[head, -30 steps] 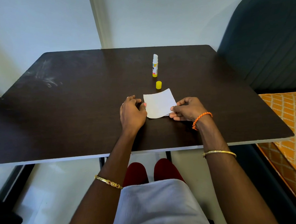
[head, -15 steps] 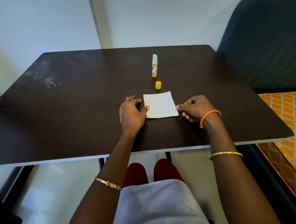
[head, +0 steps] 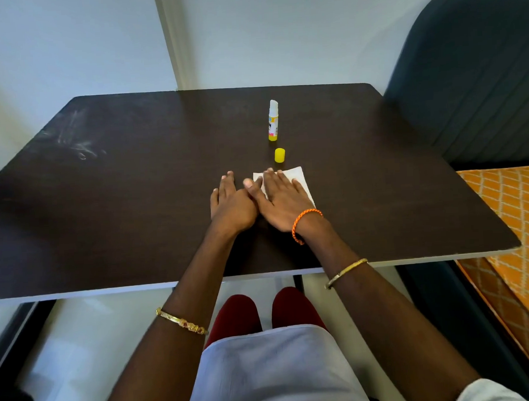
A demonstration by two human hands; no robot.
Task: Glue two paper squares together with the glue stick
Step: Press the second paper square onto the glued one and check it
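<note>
Left hand (head: 231,203) lay flat on the dark table (head: 119,208), fingers spread, gripping nothing, just left of the white paper (head: 300,180) with its thumb tip at the paper's left edge. Right hand (head: 283,201) pressed palm-down on the paper, outstretched; one sheet or two stacked, hard to tell. Beyond the paper stood the yellow cap (head: 280,155), then the uncapped glue stick (head: 273,120), upright.

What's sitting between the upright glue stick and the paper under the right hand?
The yellow cap, standing loose on the table, lies between the glue stick and the paper that the right hand presses flat. The head view shows it.
</note>
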